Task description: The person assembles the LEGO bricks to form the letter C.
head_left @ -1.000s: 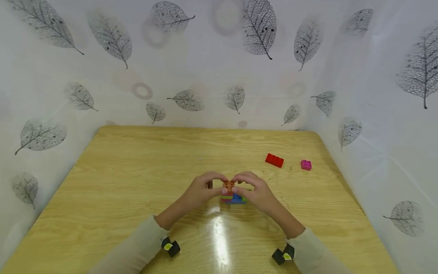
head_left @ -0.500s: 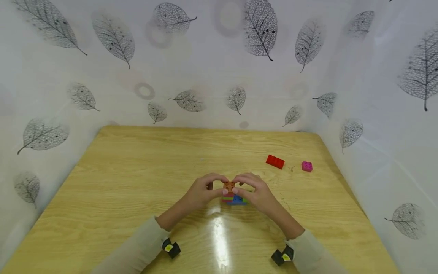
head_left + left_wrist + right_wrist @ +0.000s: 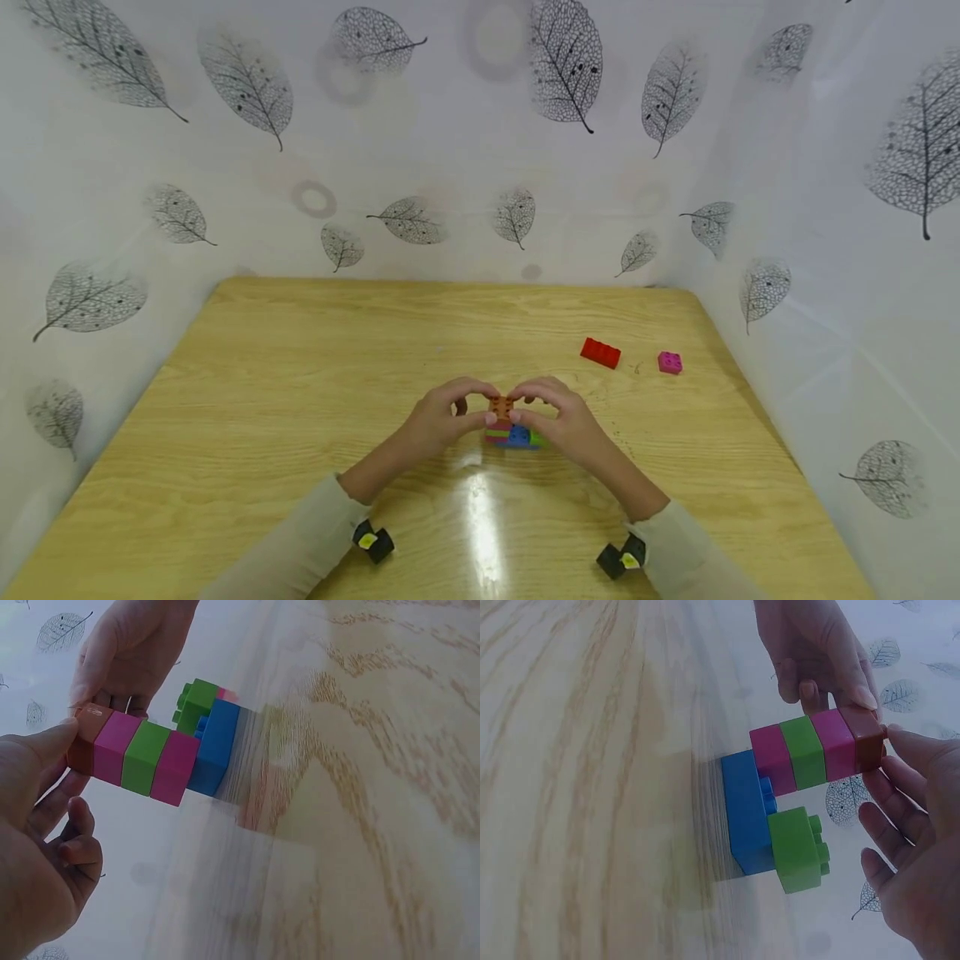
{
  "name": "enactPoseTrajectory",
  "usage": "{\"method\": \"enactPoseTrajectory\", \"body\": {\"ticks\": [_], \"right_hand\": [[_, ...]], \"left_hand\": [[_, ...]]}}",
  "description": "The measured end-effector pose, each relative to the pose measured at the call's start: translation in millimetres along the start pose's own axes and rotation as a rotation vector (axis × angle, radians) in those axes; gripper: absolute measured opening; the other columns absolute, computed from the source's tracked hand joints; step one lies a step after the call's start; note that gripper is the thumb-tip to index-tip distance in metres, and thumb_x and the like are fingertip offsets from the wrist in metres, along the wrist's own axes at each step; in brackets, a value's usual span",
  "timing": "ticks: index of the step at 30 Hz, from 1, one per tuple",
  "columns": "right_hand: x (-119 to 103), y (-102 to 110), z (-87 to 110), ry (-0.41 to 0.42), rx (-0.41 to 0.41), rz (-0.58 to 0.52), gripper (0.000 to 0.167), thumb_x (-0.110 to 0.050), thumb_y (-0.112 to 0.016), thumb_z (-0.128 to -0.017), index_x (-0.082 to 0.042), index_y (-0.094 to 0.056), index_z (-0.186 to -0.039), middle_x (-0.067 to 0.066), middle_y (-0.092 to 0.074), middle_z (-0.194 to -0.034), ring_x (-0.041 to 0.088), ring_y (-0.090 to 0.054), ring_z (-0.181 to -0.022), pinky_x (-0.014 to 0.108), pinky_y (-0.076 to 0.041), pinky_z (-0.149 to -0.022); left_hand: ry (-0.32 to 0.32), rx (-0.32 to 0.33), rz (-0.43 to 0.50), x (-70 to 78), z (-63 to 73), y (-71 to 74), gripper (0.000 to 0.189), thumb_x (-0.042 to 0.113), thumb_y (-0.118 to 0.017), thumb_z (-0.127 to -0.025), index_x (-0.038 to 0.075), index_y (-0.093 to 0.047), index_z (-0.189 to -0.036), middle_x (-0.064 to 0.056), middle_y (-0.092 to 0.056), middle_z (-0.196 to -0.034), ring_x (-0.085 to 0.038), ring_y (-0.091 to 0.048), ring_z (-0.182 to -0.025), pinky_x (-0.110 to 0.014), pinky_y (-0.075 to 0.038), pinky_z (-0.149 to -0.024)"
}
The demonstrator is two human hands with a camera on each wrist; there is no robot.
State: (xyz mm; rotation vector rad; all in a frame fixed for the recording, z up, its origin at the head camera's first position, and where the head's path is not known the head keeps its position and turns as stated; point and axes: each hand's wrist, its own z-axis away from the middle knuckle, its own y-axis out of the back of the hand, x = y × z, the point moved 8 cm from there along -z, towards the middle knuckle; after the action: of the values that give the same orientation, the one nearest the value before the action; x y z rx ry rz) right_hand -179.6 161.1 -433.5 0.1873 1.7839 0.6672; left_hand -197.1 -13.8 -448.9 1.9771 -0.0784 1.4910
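While left hand and right hand pinch orange brick with fingers, tower stands well in from back edge of table; looks light, hard, smooth: hold flat sides.

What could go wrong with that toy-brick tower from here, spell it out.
The tower stands on one end of the long blue brick, so uneven pressure might tip it.

The left hand and right hand both pinch the top orange brick, and neither steadies the blue base; an upward pull could split the stack.

The low green brick seems to overhang the blue one and might be knocked loose.
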Motion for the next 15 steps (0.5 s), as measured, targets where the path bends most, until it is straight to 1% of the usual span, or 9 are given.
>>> {"method": "enactPoseTrajectory", "body": {"ticks": [3,7,10,13,15], "right_hand": [[4.0,5.9,-0.7,-0.019,0.006,0.025,0.025,-0.033,-0.068,-0.097,-0.023,-0.071,-0.119,-0.008,-0.065,-0.121,0.017,-0.056,-0.109,0.038,-0.047,-0.091],[14.8,18.5,-4.1,-0.033,0.028,0.04,0.032,-0.033,-0.067,-0.098,-0.015,-0.069,-0.124,-0.005,-0.067,-0.119,0.015,-0.057,-0.108,0.038,-0.049,-0.091],[27.2,29.8,-7.1,-0.034,0.044,0.051,0.033,-0.03,-0.067,-0.098,-0.011,-0.068,-0.125,0.0,-0.067,-0.12,0.016,-0.057,-0.108,0.039,-0.05,-0.091],[39.4,42.9,-9.4,-0.036,0.069,0.079,0.034,-0.027,-0.068,-0.098,-0.009,-0.067,-0.126,0.006,-0.067,-0.122,0.019,-0.057,-0.108,0.036,-0.051,-0.089],[48.5,52.4,-10.5,-0.052,0.091,0.102,0.035,-0.027,-0.069,-0.098,-0.007,-0.067,-0.126,0.007,-0.067,-0.122,0.021,-0.056,-0.109,0.034,-0.051,-0.09]], "left_hand": [[0.003,-0.003,0.016,-0.9,0.2,-0.5,0.029,0.04,-0.069,-0.095,0.031,-0.067,-0.122,0.013,-0.065,-0.118,-0.016,-0.052,-0.079,-0.027,-0.046,-0.064],[0.009,0.001,0.041,-1.6,0.4,-0.4,0.03,0.038,-0.071,-0.095,0.029,-0.068,-0.123,0.011,-0.065,-0.12,-0.018,-0.054,-0.083,-0.029,-0.048,-0.07],[0.015,0.006,0.043,-1.8,0.5,0.0,0.03,0.038,-0.071,-0.094,0.03,-0.068,-0.123,0.011,-0.065,-0.121,-0.018,-0.055,-0.085,-0.03,-0.049,-0.071],[0.022,0.005,0.036,-2.8,0.5,0.0,0.031,0.04,-0.071,-0.094,0.031,-0.068,-0.123,0.012,-0.065,-0.122,-0.017,-0.055,-0.084,-0.03,-0.049,-0.07],[0.025,0.001,0.031,-3.9,0.2,-0.3,0.032,0.041,-0.071,-0.094,0.031,-0.068,-0.124,0.012,-0.064,-0.122,-0.017,-0.055,-0.084,-0.029,-0.049,-0.069]]}}
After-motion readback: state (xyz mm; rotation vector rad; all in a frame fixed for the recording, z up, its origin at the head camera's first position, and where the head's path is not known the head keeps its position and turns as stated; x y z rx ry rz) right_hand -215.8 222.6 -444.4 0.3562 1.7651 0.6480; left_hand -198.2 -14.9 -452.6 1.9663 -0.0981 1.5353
